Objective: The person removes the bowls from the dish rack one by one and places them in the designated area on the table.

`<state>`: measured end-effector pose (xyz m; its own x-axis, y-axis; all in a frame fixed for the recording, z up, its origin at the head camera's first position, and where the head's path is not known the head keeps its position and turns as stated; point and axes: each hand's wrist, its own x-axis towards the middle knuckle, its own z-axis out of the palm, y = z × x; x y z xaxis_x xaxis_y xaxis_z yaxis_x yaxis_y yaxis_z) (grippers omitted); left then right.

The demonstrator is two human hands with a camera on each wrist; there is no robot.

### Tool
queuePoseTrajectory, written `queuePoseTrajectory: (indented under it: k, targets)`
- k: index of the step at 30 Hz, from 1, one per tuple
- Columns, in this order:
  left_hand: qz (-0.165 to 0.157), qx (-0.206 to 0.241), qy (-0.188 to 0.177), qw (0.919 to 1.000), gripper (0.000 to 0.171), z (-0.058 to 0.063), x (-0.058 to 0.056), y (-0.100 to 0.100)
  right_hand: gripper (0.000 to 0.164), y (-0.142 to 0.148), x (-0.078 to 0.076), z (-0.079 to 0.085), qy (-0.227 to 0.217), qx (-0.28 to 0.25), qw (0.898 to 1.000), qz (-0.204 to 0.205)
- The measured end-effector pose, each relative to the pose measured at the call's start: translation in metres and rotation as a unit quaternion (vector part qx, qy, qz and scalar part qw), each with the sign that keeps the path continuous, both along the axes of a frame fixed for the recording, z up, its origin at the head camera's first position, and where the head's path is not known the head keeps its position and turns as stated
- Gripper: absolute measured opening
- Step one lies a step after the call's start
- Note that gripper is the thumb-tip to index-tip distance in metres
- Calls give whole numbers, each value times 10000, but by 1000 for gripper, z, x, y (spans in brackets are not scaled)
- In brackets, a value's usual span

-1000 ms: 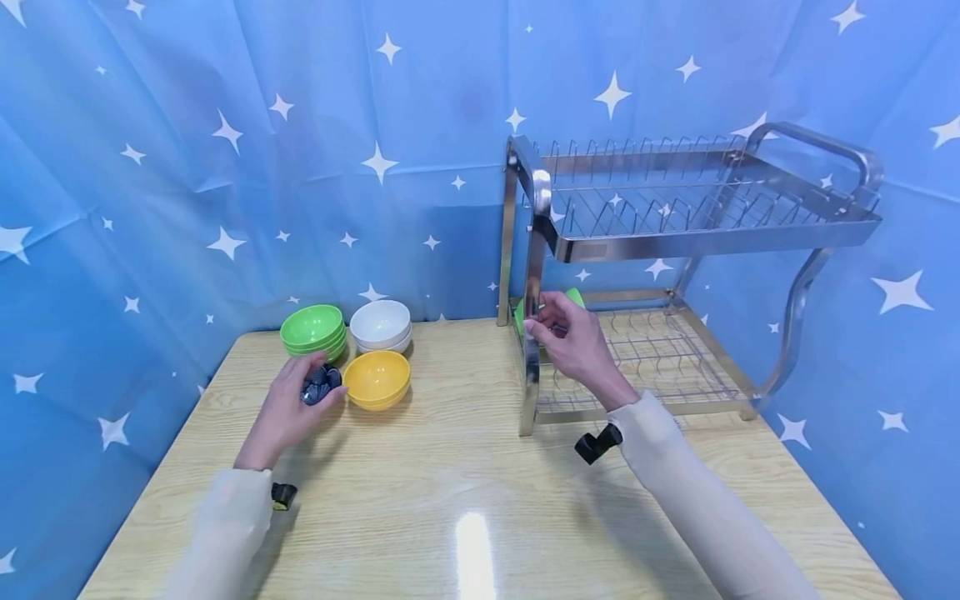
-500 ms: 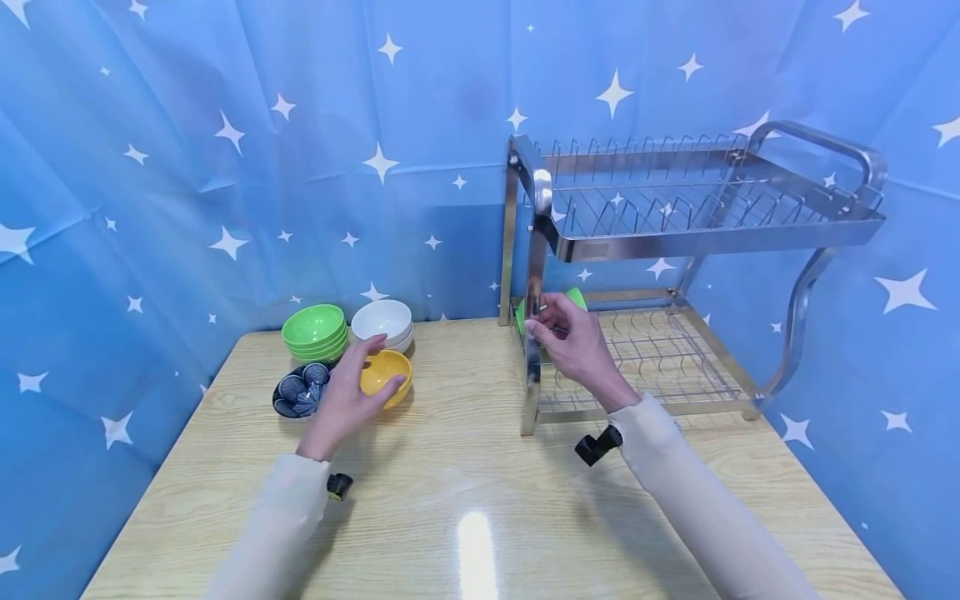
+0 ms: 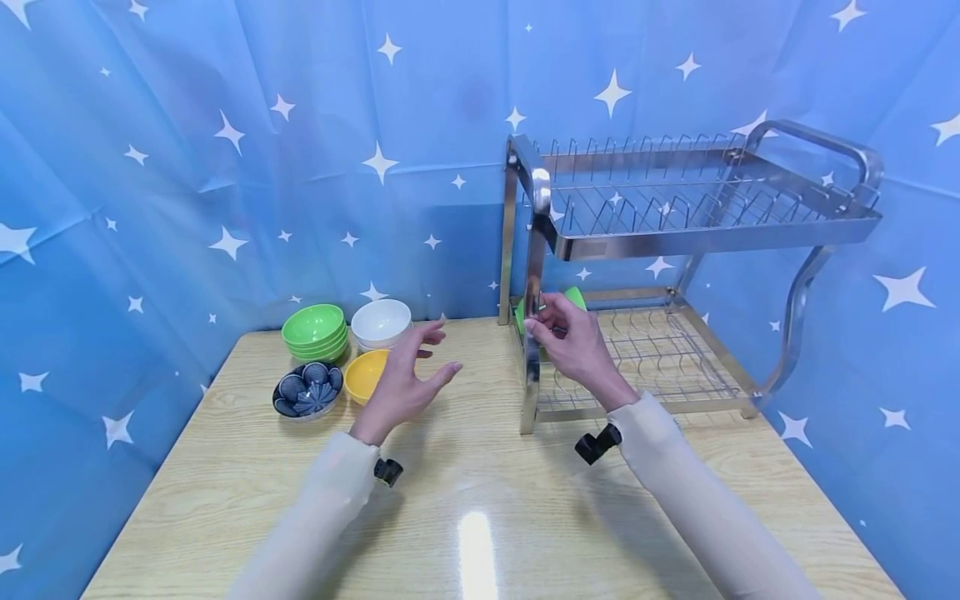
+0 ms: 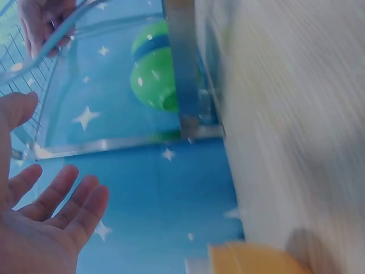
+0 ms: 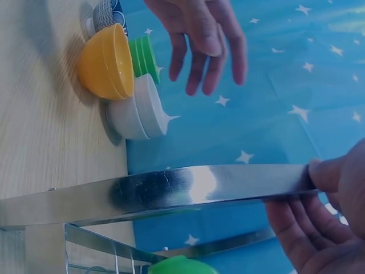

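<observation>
My left hand (image 3: pixel 405 375) is held above the table with thumb and fingers spread, holding nothing. In the head view it overlaps the yellow bowl (image 3: pixel 363 375). The fingers of my right hand (image 3: pixel 573 337) pinch the front left post (image 3: pixel 533 275) of a steel dish rack; the right wrist view shows thumb and fingers on either side of that metal bar (image 5: pixel 228 181). Behind that hand, green bowls (image 4: pixel 154 74) stand on edge at the left end of the lower tier, partly hidden by hand and post in the head view.
Left of the yellow bowl sits a dark blue patterned bowl (image 3: pixel 309 390). Behind are stacked green bowls (image 3: pixel 313 327) and white bowls (image 3: pixel 381 321). The rack's upper tier (image 3: pixel 712 242) has rows of wire dividers. A blue star-printed curtain (image 3: pixel 450 125) surrounds the wooden table (image 3: pixel 465 467).
My left hand has moved rightward from beside the dark blue patterned bowl, across the yellow bowl, toward the rack, its fingers spreading wider. The right hand keeps its grip on the post.
</observation>
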<state>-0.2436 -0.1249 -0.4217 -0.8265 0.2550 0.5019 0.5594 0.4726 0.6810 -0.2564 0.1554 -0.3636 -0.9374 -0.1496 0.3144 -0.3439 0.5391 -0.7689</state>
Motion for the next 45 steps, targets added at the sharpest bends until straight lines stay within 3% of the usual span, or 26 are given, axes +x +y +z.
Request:
queuePoseTrajectory:
  k: [15,26,35,45]
  targets:
    - [-810,335,-157,9960,63,29,-7,70,39,19,-8,-5,284,264,9988,286]
    - [-833,688,-257,9938,68,47,-16,102,48,53,-33,-8,680,630,9956,142]
    - [-466,961,-180,9941,53,56,-22,117,63,79,-66,-23,-49,835,9957,-408]
    - [-426,1068,-527,9920,35,56,-25,125,52,98,-94,-50,-926,691,9920,-511]
